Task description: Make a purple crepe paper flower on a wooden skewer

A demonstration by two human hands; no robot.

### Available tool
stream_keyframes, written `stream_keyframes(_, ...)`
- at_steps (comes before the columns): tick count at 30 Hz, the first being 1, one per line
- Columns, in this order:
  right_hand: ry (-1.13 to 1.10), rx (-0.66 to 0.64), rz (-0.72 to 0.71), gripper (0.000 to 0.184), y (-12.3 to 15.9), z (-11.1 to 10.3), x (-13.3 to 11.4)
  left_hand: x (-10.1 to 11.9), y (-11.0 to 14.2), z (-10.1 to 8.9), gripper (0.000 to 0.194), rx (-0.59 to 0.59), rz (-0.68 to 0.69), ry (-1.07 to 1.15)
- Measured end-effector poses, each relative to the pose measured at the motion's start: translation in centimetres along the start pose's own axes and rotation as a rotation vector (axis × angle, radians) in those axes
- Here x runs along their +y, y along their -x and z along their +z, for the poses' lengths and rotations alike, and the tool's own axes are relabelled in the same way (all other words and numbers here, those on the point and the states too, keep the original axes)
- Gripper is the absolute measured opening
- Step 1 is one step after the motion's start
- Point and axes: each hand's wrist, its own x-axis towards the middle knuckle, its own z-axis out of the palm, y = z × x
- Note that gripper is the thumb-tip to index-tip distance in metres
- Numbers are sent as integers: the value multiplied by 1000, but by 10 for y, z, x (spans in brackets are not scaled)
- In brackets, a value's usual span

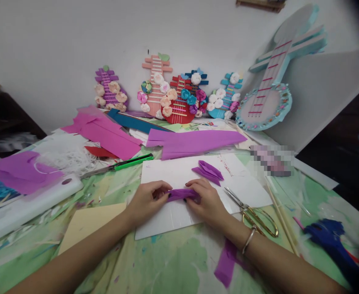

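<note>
A narrow folded strip of purple crepe paper (182, 194) stretches between my two hands, low over a white board (167, 173). The fingertips of my left hand (149, 201) pinch its left end. At the other end, thumb and fingers of my right hand (208, 202) are closed on it. Just behind lies a folded purple paper piece (208, 172), partly fanned out. Gold-handled scissors (249, 212) rest to the right of my right hand, blades toward the board's middle. Another purple paper strip (226, 265) lies partly hidden under my right forearm.
Purple paper (194, 143) and pink paper (106, 132) sheets lie behind the board, near a green utility knife (133, 162). A blue glue gun (332, 241) and wooden sticks (282, 220) are on the right. Flower-decorated toy guitars (179, 102) stand along the wall.
</note>
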Motion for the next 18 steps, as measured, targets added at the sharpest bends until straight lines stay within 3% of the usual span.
stream_keyframes(4, -1, -24, 39, 17, -1, -1, 0, -2, 1, 2, 16, 1, 12, -27)
stream_keyframes(8, 25, -46, 66, 27, 0, -2, 0, -2, 2, 6, 29, 15, 19, -4)
stream_keyframes(12, 10, -52, 17, 36, 1, -7, 3, -2, 3, 7, 20, 18, 70, -53)
stream_keyframes(15, -61, -98, 18, 24, 1, -11, 6, -1, 3, 8, 7, 6, 126, -136)
stream_keyframes(18, -114, -107, 39, 15, 0, -13, 10, 1, 4, 6, 8, -3, 179, -192)
